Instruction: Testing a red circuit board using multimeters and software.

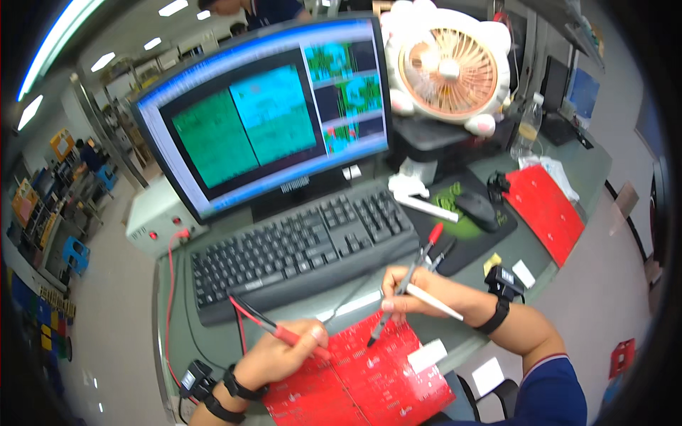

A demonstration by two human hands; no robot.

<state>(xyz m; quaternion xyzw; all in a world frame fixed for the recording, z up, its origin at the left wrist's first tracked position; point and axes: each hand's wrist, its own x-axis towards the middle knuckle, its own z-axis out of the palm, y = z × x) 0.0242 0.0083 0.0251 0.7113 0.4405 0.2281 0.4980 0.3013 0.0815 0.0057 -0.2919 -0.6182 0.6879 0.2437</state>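
Note:
A red printed circuit board (375,382) lies at the desk's near edge, below the keyboard, with a white label (427,356) on its right part. My left hand (280,357) is closed around a red test probe (288,335), its lower end over the board's upper left part. My right hand (419,295) pinches a slim grey pen-like tool (389,318) with a red upper end. Its dark tip is at the board's surface; whether it touches, I cannot tell. A white tapered stick (437,302) also rests in that hand, pointing toward the wrist.
Behind the board stand a black keyboard (305,248) and a monitor (277,128) showing board layouts. To the right are a mouse (477,210), another red board (545,213), a bottle (528,128) and a fan (449,69). A red lead (169,305) runs from a white box (160,216).

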